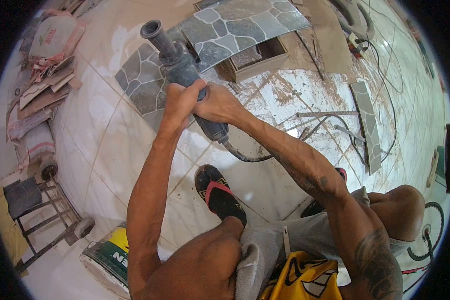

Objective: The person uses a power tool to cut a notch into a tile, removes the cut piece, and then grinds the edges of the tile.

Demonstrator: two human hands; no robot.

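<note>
Both of my hands are wrapped round a dark, corded angle grinder (182,72), held at a slant in front of me. My left hand (179,104) is closed on its body from the left, and my right hand (219,104) closes on it from the right. A black side handle (161,39) sticks up from the grinder's head. The dark edge of its disc (190,47) shows beside a stone-patterned tile (240,27). Another stone-patterned tile (145,90) lies under and left of the head. The power cord (245,156) leaves the rear end.
A wooden frame (257,70) props up the tile. White-dusted floor and a narrow tile strip (367,127) lie to the right, near loose black cable (395,130). Scraps and bags (55,40), a wheeled metal trolley (50,210) and a bucket (110,260) stand left.
</note>
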